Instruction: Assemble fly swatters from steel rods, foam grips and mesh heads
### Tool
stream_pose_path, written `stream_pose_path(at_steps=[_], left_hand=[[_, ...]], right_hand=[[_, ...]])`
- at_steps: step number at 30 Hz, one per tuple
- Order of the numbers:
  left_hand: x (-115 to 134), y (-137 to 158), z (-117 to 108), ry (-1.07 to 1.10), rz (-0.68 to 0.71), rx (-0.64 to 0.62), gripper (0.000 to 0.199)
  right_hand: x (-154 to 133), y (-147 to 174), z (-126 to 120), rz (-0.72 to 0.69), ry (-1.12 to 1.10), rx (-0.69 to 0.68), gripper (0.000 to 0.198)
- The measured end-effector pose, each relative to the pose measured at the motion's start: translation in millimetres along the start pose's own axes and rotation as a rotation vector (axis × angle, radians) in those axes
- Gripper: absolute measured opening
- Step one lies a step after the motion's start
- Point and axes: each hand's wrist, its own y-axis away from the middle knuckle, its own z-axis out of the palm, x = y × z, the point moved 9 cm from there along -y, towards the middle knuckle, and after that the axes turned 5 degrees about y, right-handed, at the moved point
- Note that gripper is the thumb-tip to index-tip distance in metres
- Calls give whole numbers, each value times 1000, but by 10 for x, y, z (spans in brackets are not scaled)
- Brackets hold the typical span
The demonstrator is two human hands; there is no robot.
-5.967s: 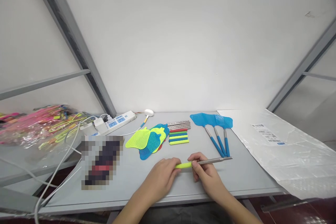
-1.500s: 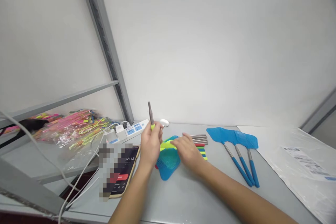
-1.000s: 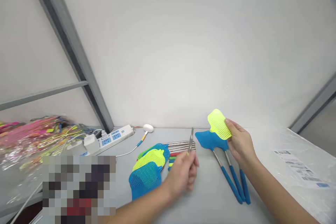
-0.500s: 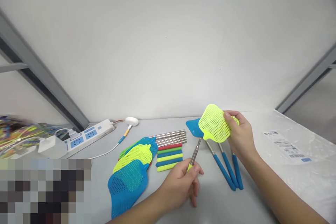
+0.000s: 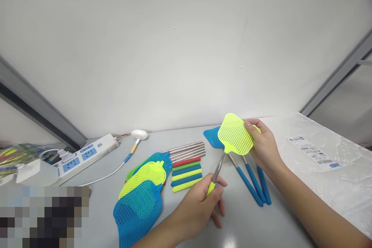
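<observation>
Reaches over a grey surface, with a white plastic sheet across its right edge. Has swatter heads overlapping toward the front left corner, and three blue swatters right of the middle, partly hidden behind the right hand. Near the left edge, has a power strip; toward the back edge, metal rods in a row, with coloured tubes just in front. Clamps a yellow-green mesh head in the right hand's grip, above the blue swatters. Holds a jointed steel rod by its yellow-green handle, left hand closed around it, over the front half of the surface. Has the rod's tip at the head's stub; cannot tell whether inside or just touching.
</observation>
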Motion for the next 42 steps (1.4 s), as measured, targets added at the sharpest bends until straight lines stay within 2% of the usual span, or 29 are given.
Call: stream_pose_path(at_steps=[9,18,24,32,37,42], left_hand=[[24,10,12,46,-42,-41,37],[176,77,74,117,-93,-169,31],[194,103,45,56,-112,-159,35],[180,91,58,57,-68,-134,36],[179,83,58,139,-21,-115,33],[144,96,3,229,30,-67,30]], right_hand=[[35,-24,-4,18,-9,-6,25],[60,-23,45,93,-38,-69,26],[137,-8,110,143,-43,-101,31],[196,136,304,215,-67,-229,33],[212,305,492,168,-8,-339,28],[253,389,553,144,-35,-320,28]])
